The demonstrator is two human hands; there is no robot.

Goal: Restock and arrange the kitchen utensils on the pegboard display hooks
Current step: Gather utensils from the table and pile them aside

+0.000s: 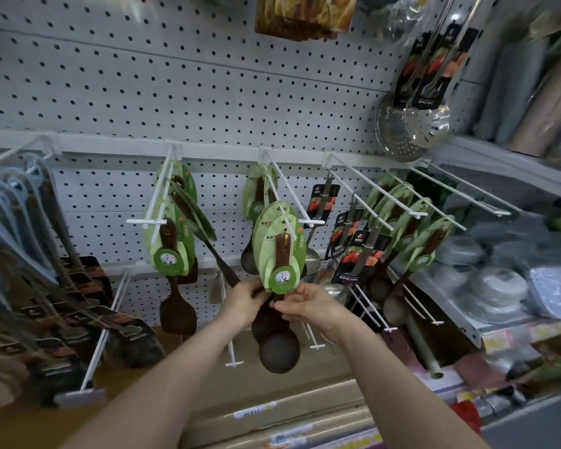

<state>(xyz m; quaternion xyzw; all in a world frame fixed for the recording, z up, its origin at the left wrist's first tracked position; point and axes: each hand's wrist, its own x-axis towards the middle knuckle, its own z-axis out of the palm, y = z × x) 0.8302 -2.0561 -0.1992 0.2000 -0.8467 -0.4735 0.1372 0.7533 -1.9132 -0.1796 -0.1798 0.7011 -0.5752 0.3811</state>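
Wooden ladles [279, 351], dark brown and bunched together, hang at the middle of the display from a white hook [274, 181] that slopes out of the pegboard [143, 92]; each carries a green leaf-shaped card [277, 251] threaded on the wire, and the round bowls dangle lowest, one in front of the other. Both hands meet on the handles just beneath the front card; the left hand [245, 301] comes in from the left with its fingers curled round the stems, while the right hand [306, 307] pinches the same stems from the right between thumb and fingertips; the two hands nearly touch, with the handles between them and the bowls hanging directly below. More ladles with the same cards sit further back on the hook, near the board.

To the left, a neighbouring hook holds wooden spatulas [175, 309] with matching green cards, one long dark utensil tilted across them; far left hang blurred blue-handled tools [20, 202]. To the right are steel ladles on black cards [358, 257], then another row of green-carded ladles [412, 228] on long wires; above these, two perforated steel skimmers [412, 124] hang against the board. A side shelf [467, 328] at the far right bears stacked pale round wares [496, 286], too blurred to name.
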